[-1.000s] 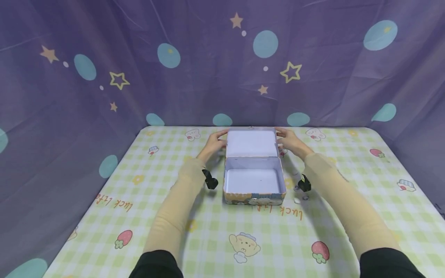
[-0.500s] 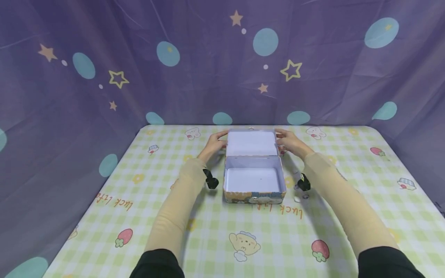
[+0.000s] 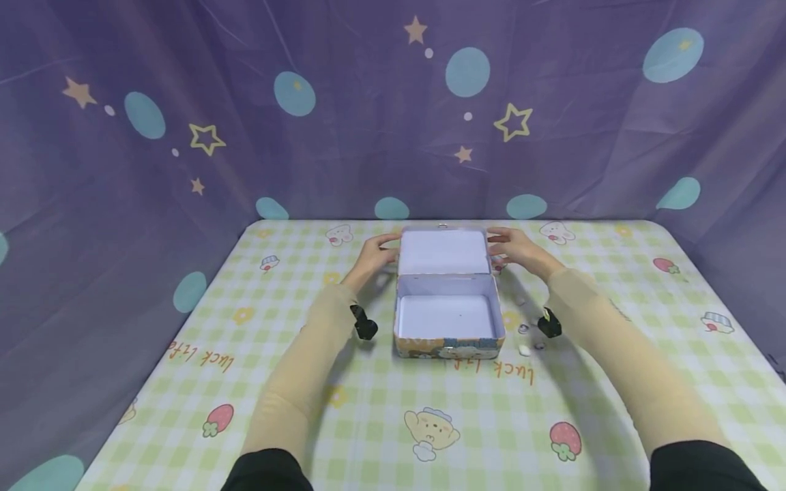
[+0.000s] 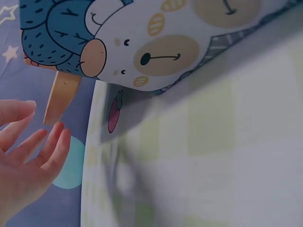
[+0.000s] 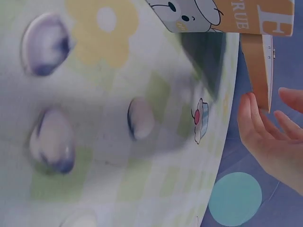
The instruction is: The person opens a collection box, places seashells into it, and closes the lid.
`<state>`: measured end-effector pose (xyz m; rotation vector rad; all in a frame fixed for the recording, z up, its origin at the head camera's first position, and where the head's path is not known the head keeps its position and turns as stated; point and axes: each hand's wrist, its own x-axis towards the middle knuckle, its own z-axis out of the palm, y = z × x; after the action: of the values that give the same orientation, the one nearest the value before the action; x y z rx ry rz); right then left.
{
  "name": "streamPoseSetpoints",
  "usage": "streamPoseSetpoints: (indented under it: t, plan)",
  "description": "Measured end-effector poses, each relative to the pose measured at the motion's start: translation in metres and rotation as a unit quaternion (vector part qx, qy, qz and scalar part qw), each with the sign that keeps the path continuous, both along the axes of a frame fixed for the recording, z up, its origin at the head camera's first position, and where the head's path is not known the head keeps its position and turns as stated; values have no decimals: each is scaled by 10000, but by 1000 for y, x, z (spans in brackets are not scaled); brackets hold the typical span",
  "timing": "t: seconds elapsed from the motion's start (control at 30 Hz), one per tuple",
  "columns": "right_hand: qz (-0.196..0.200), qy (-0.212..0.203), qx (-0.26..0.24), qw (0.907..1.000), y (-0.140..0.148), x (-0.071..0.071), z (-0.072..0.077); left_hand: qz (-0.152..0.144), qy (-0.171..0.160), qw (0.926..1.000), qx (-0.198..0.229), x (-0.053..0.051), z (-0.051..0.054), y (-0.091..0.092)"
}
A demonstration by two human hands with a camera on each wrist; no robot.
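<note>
A printed tin box [image 3: 450, 349] stands on the table with its lid [image 3: 443, 251] swung back, its white inside bare. My left hand [image 3: 370, 260] is beside the lid's left edge; in the left wrist view that hand [image 4: 31, 158] has spread fingers close to the lid [image 4: 61, 94], contact unclear. At the lid's right edge is my right hand [image 3: 523, 254]. The right wrist view shows that hand [image 5: 274, 146] with loosely bent fingers, some at the lid's edge [image 5: 255, 71], and the thumb apart from it.
Several small shells, one whitish [image 3: 525, 350] and one purplish-white [image 5: 53, 142], lie on the checked tablecloth [image 3: 368, 436] to the right of the box. Behind the table hangs a purple curtain [image 3: 368, 136] with stars and dots.
Both forearms have shifted slightly outward, and the hands have eased a little away from the lid. The right wrist uncovers more of the shells. The box has stayed in place with its lid back.
</note>
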<state>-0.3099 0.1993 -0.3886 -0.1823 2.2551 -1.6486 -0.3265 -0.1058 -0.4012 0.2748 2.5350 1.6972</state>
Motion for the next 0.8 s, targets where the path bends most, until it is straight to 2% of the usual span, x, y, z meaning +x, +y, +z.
streamPoseSetpoints:
  t: [0.23,0.5,0.67,0.8]
  plan:
    - [319,509,319,9977,9,13,8,-25,271,9996,110,12,2,-10]
    - [354,1205,808,9888,18,29,6,-273,193,9986,405,32,8,-17]
    - [352,1673,1027,9799,23,41,5,-479,162,9973,538,46,13,-21]
    - [371,2001,1133,9725,27,49,3,-555,18,9966,609,58,14,-23]
